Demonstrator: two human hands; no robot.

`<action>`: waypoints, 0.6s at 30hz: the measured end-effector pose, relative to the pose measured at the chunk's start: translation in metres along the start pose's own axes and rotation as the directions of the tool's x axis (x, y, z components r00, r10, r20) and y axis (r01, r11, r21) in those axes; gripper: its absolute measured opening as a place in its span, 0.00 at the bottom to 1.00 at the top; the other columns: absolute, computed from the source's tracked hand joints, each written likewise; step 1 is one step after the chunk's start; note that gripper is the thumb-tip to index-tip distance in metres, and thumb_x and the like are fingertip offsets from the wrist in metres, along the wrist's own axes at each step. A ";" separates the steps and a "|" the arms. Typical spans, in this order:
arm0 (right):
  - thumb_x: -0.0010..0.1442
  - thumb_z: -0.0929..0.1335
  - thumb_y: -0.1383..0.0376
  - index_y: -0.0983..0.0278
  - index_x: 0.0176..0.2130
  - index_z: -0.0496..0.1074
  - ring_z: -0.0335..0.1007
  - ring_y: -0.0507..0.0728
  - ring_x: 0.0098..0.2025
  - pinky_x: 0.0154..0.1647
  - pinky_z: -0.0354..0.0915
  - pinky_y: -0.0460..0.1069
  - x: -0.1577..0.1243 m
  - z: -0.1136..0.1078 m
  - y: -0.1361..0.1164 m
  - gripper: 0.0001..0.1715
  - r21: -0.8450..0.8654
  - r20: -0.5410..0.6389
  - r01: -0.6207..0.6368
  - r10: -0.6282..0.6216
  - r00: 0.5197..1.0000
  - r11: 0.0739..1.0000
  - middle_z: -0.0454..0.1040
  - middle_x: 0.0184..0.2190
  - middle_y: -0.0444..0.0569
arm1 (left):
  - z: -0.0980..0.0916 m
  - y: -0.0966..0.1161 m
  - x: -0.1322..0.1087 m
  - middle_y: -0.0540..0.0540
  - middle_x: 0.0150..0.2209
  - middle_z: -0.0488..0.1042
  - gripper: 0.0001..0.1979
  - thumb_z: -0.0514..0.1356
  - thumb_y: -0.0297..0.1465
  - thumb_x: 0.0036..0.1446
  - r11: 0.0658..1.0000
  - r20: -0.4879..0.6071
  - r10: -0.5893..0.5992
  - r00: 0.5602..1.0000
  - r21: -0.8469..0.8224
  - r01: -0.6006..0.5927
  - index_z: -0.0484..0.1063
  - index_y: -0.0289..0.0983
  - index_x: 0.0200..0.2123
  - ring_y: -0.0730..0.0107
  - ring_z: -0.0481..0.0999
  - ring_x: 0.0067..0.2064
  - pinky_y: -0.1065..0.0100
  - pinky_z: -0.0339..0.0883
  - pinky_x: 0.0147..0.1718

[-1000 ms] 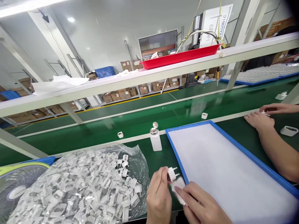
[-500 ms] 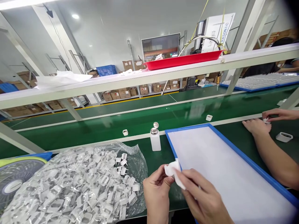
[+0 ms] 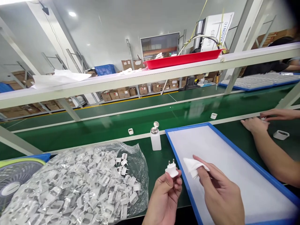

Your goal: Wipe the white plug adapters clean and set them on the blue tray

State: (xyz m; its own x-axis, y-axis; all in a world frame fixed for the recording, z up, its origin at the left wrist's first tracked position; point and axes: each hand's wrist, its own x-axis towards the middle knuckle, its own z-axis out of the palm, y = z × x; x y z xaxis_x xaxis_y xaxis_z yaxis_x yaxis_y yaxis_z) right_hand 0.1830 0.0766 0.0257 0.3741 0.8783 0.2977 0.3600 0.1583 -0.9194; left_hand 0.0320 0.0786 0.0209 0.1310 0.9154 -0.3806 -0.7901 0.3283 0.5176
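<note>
Person's two hands above a dark green tabletop (image 3: pixel 161 161). The left hand (image 3: pixel 165 195) is closed around the base of a white two-pin plug (image 3: pixel 172 170), pins upward, near the left edge of a blue-rimmed white tray (image 3: pixel 227 150). The right hand (image 3: pixel 221 190) pinches a folded white cloth (image 3: pixel 192 167) between thumb and fingers over that tray, the cloth apart from the plug. Left of the hands, a clear plastic bag (image 3: pixel 143 184) bears a heap of white plug parts (image 3: pixel 86 184), with a fan (image 3: pixel 14 184) at its far left. A white bottle (image 3: pixel 156 142) with a metal top, its lid raised, stands upright between bag and tray. Beyond, two small white casings (image 3: pixel 130 131) lie well apart on a green belt (image 3: pixel 103 134). At right, a co-worker's hands (image 3: pixel 255 124) meet at a small white piece.
</note>
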 end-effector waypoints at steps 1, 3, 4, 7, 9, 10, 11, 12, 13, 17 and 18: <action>0.64 0.70 0.50 0.62 0.50 0.81 0.79 0.57 0.39 0.34 0.74 0.42 -0.002 0.003 -0.002 0.24 0.055 0.032 -0.058 0.056 0.998 0.997 0.81 0.45 0.52 | 0.002 -0.002 0.000 0.41 0.34 0.81 0.24 0.81 0.42 0.33 0.999 -0.008 0.028 1.000 0.030 -0.028 0.85 0.32 0.31 0.79 0.74 0.30 0.79 0.70 0.32; 0.62 0.70 0.48 0.64 0.52 0.80 0.78 0.60 0.43 0.38 0.74 0.45 -0.005 0.011 -0.003 0.28 0.163 0.097 -0.176 0.162 0.982 0.971 0.80 0.45 0.54 | 0.006 -0.006 0.001 0.43 0.30 0.80 0.24 0.81 0.42 0.34 0.984 -0.012 0.142 0.990 0.112 -0.140 0.85 0.32 0.31 0.78 0.73 0.29 0.78 0.70 0.30; 0.61 0.71 0.47 0.65 0.53 0.80 0.78 0.61 0.43 0.40 0.75 0.46 -0.007 0.015 -0.002 0.30 0.217 0.131 -0.237 0.213 0.968 0.947 0.80 0.44 0.55 | 0.009 -0.008 0.001 0.43 0.30 0.81 0.23 0.80 0.41 0.35 0.965 -0.013 0.218 0.976 0.153 -0.213 0.85 0.32 0.33 0.77 0.74 0.29 0.77 0.70 0.31; 0.57 0.74 0.46 0.68 0.52 0.80 0.74 0.59 0.35 0.38 0.74 0.49 -0.007 0.023 0.003 0.34 0.363 0.245 -0.420 0.350 0.904 0.832 0.78 0.33 0.51 | 0.013 -0.012 -0.001 0.42 0.34 0.83 0.22 0.80 0.35 0.36 0.886 -0.034 0.410 0.911 0.251 -0.390 0.85 0.34 0.36 0.70 0.79 0.34 0.74 0.73 0.36; 0.53 0.76 0.48 0.69 0.50 0.80 0.67 0.54 0.28 0.33 0.71 0.48 -0.006 0.024 0.004 0.34 0.423 0.281 -0.495 0.409 0.868 0.759 0.72 0.26 0.46 | 0.012 -0.015 -0.002 0.42 0.35 0.84 0.21 0.80 0.33 0.36 0.845 -0.051 0.473 0.880 0.310 -0.436 0.84 0.34 0.36 0.65 0.81 0.37 0.72 0.74 0.37; 0.51 0.77 0.49 0.68 0.49 0.81 0.63 0.52 0.26 0.31 0.70 0.47 -0.005 0.023 0.004 0.33 0.442 0.281 -0.512 0.428 0.859 0.737 0.69 0.24 0.44 | 0.010 -0.016 -0.002 0.43 0.35 0.84 0.20 0.79 0.32 0.36 0.824 -0.052 0.495 0.867 0.344 -0.450 0.84 0.34 0.36 0.64 0.81 0.37 0.72 0.74 0.36; 0.49 0.78 0.50 0.68 0.47 0.81 0.60 0.51 0.25 0.29 0.68 0.46 -0.005 0.022 0.003 0.32 0.455 0.280 -0.522 0.441 0.853 0.721 0.67 0.23 0.43 | 0.007 -0.016 -0.001 0.43 0.35 0.84 0.20 0.79 0.33 0.38 0.799 -0.044 0.516 0.856 0.385 -0.462 0.84 0.35 0.37 0.62 0.82 0.37 0.71 0.75 0.36; 0.48 0.79 0.51 0.68 0.45 0.82 0.58 0.50 0.25 0.29 0.67 0.45 -0.004 0.021 0.003 0.30 0.468 0.287 -0.531 0.446 0.848 0.707 0.65 0.22 0.42 | 0.004 -0.017 0.001 0.43 0.36 0.84 0.19 0.78 0.33 0.40 0.767 -0.022 0.535 0.845 0.434 -0.474 0.84 0.35 0.38 0.61 0.82 0.37 0.69 0.76 0.36; 0.47 0.79 0.52 0.67 0.41 0.82 0.56 0.50 0.25 0.28 0.66 0.45 -0.004 0.019 0.003 0.26 0.478 0.313 -0.542 0.443 0.840 0.691 0.63 0.22 0.41 | 0.001 -0.018 0.004 0.42 0.37 0.83 0.18 0.77 0.34 0.42 0.723 0.014 0.550 0.835 0.492 -0.484 0.84 0.35 0.39 0.60 0.82 0.37 0.68 0.76 0.36; 0.48 0.79 0.52 0.68 0.26 0.76 0.54 0.49 0.23 0.21 0.58 0.45 0.001 0.009 0.016 0.22 0.479 0.296 -0.505 0.410 0.863 0.718 0.61 0.20 0.41 | 0.003 -0.027 0.034 0.41 0.42 0.82 0.12 0.67 0.31 0.56 0.424 0.251 0.549 0.798 0.739 -0.524 0.82 0.36 0.44 0.58 0.81 0.42 0.64 0.76 0.43; 0.48 0.79 0.51 0.67 0.25 0.74 0.55 0.49 0.23 0.20 0.58 0.45 0.003 0.005 0.023 0.23 0.485 0.181 -0.452 0.419 0.890 0.749 0.62 0.21 0.42 | 0.008 -0.032 0.046 0.40 0.43 0.81 0.13 0.65 0.29 0.59 0.339 0.302 0.531 0.792 0.781 -0.524 0.81 0.36 0.47 0.58 0.81 0.43 0.63 0.75 0.45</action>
State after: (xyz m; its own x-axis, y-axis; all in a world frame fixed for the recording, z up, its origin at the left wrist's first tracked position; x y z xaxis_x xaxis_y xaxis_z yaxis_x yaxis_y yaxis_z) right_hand 0.1877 0.0855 0.0041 0.3290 0.9295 -0.1670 -0.3134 -0.0593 -0.9478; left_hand 0.0676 0.1120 -0.0069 -0.1348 0.9696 0.2042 0.1309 -0.1868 0.9736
